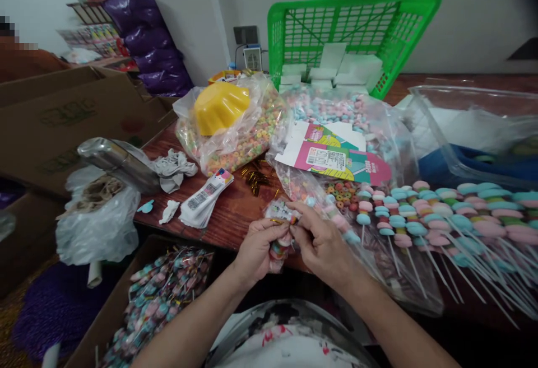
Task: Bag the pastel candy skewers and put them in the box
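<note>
Between both hands: wrapped candy skewer [278, 249], at the near edge of the table [229, 219].
Left hand [257, 246]: clamped around the skewer's wrapper.
Right hand [321, 243]: close against the left, fingertips at the wrapper's top; firmness of grip impossible to tell, perhaps on a gold tie.
Right of the hands: unwrapped skewers [407, 215].
Left: card stack [205, 200].
Beyond: loose gold ties [254, 181].
Below left: box of wrapped skewers [162, 295].

We lose part of the candy [279, 250] behind the left hand [256, 248]; the right edge crops the tub [483, 92].
</note>
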A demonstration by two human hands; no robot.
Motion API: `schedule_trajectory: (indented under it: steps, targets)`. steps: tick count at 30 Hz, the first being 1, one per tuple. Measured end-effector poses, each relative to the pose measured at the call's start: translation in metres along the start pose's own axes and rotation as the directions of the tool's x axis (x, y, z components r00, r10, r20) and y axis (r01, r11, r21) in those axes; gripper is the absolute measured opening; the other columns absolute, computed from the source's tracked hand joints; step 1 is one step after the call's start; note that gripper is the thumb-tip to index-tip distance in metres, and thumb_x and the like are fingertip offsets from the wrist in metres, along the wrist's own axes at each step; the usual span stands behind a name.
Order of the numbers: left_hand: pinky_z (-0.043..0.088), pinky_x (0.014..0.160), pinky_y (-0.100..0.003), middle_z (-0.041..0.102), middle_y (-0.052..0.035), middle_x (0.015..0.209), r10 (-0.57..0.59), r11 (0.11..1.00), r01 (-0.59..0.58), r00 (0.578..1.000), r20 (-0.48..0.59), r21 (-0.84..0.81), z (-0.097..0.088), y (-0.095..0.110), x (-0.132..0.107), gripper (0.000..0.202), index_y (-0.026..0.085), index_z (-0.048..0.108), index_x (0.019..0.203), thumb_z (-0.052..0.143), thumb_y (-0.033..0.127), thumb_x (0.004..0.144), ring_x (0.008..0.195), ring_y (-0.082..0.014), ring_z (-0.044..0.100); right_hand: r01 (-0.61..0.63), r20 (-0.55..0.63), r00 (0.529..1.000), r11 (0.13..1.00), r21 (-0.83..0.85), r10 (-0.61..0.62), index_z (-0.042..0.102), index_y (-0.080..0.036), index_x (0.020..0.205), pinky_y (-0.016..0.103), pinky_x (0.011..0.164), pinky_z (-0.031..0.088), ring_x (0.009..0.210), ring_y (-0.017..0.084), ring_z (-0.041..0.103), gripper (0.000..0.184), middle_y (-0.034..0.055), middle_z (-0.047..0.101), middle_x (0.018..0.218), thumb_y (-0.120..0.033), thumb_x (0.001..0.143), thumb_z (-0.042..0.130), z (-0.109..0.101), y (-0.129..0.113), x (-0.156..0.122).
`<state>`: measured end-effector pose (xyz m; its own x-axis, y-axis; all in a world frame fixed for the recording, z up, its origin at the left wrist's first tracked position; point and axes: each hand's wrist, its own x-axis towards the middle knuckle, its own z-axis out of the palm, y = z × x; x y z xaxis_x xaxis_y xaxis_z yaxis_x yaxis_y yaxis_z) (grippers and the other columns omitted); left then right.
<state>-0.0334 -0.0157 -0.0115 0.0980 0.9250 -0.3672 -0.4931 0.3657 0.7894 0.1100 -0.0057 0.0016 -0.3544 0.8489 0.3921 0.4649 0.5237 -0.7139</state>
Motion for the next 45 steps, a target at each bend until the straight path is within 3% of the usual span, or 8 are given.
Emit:
schedule_trajectory:
  steps: [8,12,18,22,27,31,39,45]
  targets:
    - [0.032,0.04,-0.017,0.055,0.0023,0.05,0.022,0.998,-0.022,1.0,-0.005,0.066,0.01,-0.003,0.001,0.017,0.012,0.067,0.064,0.077,0.026,0.063,0.041,-0.006,0.046,-0.094,-0.21,0.969,0.983,0.159,0.127,0.059,-0.02,0.079,0.023,0.058,0.043,0.061,0.012,0.056,0.006,-0.0006,0.062,0.069,-0.019,0.084,0.056,-0.003,0.005,-0.03]
    - [0.027,0.038,-0.015,0.052,0.0027,0.054,0.047,0.983,-0.062,0.995,0.092,0.173,0.019,-0.004,-0.002,0.022,0.012,0.064,0.062,0.076,0.03,0.065,0.042,-0.0039,0.041,-0.266,-0.073,0.95,0.911,0.316,0.303,0.063,-0.018,0.072,0.024,0.061,0.042,0.065,0.013,0.053,0.013,0.0005,0.061,0.068,-0.025,0.081,0.058,-0.014,0.012,-0.031]
    - [0.028,0.033,-0.016,0.052,0.0022,0.047,-0.188,0.957,0.139,0.966,0.18,0.255,0.024,0.0,-0.005,0.029,0.01,0.064,0.063,0.079,0.034,0.058,0.035,-0.005,0.04,-0.611,0.46,0.787,0.422,0.67,0.411,0.058,-0.015,0.065,0.02,0.044,0.024,0.046,0.006,0.032,0.03,-0.005,0.046,0.053,-0.042,0.065,0.071,-0.025,0.026,-0.036]
    - [0.028,0.032,-0.016,0.054,0.0009,0.045,-0.338,0.915,0.253,0.906,0.255,0.313,0.025,0.002,-0.006,0.03,0.01,0.064,0.06,0.08,0.034,0.055,0.032,-0.0055,0.041,-0.643,0.527,0.766,0.404,0.651,0.369,0.059,-0.014,0.067,0.021,0.044,0.023,0.045,0.006,0.03,0.03,-0.0058,0.043,0.051,-0.04,0.064,0.072,-0.033,0.027,-0.043]
    - [0.037,0.035,-0.017,0.061,-0.0026,0.05,-0.546,0.82,0.395,0.757,0.36,0.414,0.023,0.004,-0.002,0.024,0.008,0.067,0.059,0.081,0.026,0.05,0.037,-0.008,0.05,-0.005,0.248,0.967,0.968,0.25,-0.059,0.061,-0.014,0.075,0.028,0.061,0.039,0.066,0.014,0.048,0.013,0.0037,0.057,0.068,-0.012,0.082,0.05,-0.054,0.014,-0.052]
    - [0.039,0.031,-0.02,0.065,-0.006,0.053,-0.781,0.624,0.559,0.457,0.425,0.546,0.021,0.006,0.001,0.021,0.008,0.068,0.058,0.079,0.022,0.048,0.04,-0.0145,0.056,0.648,0.275,0.741,0.76,-0.048,-0.613,0.062,-0.009,0.088,0.035,0.065,0.041,0.071,0.018,0.05,0.021,0.0094,0.061,0.074,-0.006,0.084,0.042,-0.07,0.003,-0.055]
    - [0.05,0.04,-0.023,0.065,-0.0002,0.052,-0.821,0.553,0.428,0.13,0.557,0.715,0.034,0.011,0.006,0.031,0.01,0.072,0.065,0.089,0.024,0.043,0.043,-0.0156,0.06,0.681,0.311,0.687,0.731,0.038,-0.657,0.058,-0.006,0.107,0.032,0.062,0.041,0.067,0.015,0.052,0.023,0.0053,0.06,0.071,-0.009,0.086,0.051,-0.076,-0.011,-0.052]
    - [0.054,0.053,-0.023,0.068,-0.0005,0.062,-0.816,0.578,0.319,0.201,0.542,0.751,0.033,0.01,0.01,0.039,0.011,0.072,0.073,0.086,0.04,0.05,0.055,-0.013,0.063,0.66,0.36,0.707,0.751,-0.028,-0.608,0.062,-0.012,0.089,0.032,0.061,0.036,0.066,0.016,0.049,0.015,0.0044,0.058,0.071,-0.012,0.087,0.047,-0.074,-0.007,-0.057]
